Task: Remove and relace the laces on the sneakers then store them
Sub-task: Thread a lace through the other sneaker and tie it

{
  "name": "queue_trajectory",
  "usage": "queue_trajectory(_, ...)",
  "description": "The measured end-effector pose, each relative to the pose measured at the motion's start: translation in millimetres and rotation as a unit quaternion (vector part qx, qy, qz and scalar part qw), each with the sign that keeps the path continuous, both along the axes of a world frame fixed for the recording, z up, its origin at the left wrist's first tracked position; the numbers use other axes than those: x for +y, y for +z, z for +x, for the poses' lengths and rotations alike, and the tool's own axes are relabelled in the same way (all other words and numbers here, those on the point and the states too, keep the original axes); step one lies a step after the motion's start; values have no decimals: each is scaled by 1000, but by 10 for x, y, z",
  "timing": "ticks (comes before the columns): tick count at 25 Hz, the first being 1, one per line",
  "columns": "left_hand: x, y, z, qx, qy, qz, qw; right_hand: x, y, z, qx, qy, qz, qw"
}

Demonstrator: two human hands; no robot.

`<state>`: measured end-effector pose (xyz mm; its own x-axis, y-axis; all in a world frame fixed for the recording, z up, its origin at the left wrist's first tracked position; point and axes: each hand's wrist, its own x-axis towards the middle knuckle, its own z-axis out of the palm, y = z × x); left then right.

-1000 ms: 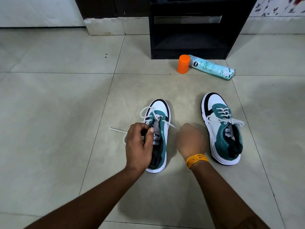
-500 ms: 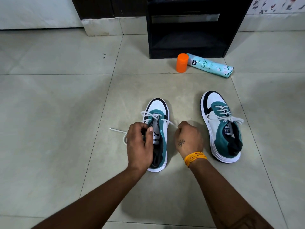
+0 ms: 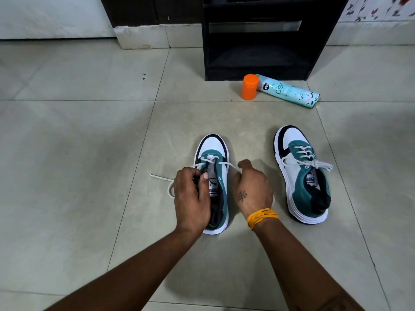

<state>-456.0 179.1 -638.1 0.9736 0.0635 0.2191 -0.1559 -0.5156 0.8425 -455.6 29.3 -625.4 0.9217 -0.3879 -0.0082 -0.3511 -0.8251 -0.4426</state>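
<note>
Gripping the near shoe (image 3: 215, 176) at its left collar, the left hand (image 3: 190, 198) is steadying it while the right hand (image 3: 252, 189) is pinching the lace (image 3: 231, 166), which is running far-left to the eyelets, across the shoe's near-far axis.

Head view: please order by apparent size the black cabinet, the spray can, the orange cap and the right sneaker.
1. black cabinet, though partly cropped
2. right sneaker, helped by being nearer the camera
3. spray can
4. orange cap
</note>
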Motion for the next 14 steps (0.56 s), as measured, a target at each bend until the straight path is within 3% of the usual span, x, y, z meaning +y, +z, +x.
queue_trajectory(4,-23,-13,3,-3,6,9,1000,162,133,106,-92,86,-2,992)
queue_trajectory(10,-37,-2,-10,-7,16,14,1000,-31,-26,45,-67,27,23,997)
queue_trajectory(14,-27,-12,-11,-8,12,14,1000,0,-29,40,-111,19,43,993)
